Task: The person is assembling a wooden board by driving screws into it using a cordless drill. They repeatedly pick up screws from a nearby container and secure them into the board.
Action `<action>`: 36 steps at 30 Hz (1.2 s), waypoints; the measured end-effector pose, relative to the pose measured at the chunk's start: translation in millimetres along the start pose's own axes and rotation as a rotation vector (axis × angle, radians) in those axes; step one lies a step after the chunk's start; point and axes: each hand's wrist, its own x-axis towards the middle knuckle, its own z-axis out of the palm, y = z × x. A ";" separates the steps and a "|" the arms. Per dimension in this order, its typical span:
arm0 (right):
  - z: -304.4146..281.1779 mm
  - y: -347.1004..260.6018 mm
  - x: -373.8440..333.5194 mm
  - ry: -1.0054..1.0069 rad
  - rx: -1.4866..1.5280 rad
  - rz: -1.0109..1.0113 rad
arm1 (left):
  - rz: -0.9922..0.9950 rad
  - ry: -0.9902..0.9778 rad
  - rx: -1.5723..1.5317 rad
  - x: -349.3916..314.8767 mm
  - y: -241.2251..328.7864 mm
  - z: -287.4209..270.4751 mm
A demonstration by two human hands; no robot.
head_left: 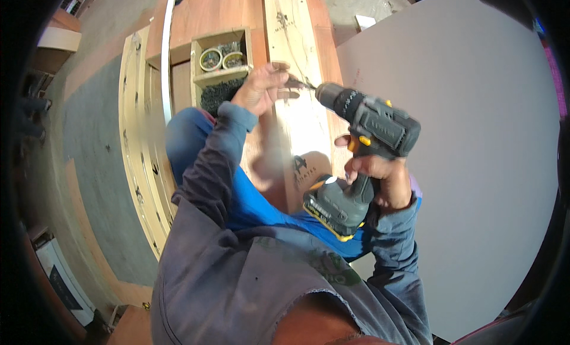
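My right hand (383,176) is wrapped round the handle of a black cordless drill (380,125) with yellow accents. The drill lies on its side in the air, its chuck and bit pointing left over a pale wooden plank (306,116). At the bit's tip, the fingers of my left hand (261,88) close in from the left. Something small and dark is between them, too blurred to name. Just left of that hand stands a wooden box (197,63) with compartments. Two round tubs (211,59) sit in one, and dark screws (219,94) fill another.
A large grey-white panel (451,167) takes up the right side. Long pale timber strips (133,143) and a thin white strip (166,66) run along the left. My blue-trousered knee (189,134) is beside the box. Further left, a grey sheet (98,167) lies on the floor.
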 end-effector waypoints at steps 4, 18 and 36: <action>4.9 -19.3 10.6 -0.071 -0.192 -0.067 | -0.023 -0.072 0.082 7.9 3.5 -17.4; -81.4 -54.6 64.6 -0.214 -0.902 0.033 | -0.281 -0.060 0.955 55.2 -96.7 -11.7; -131.8 54.5 140.6 -0.115 -1.149 0.016 | -0.599 0.139 1.164 81.8 -190.4 -43.6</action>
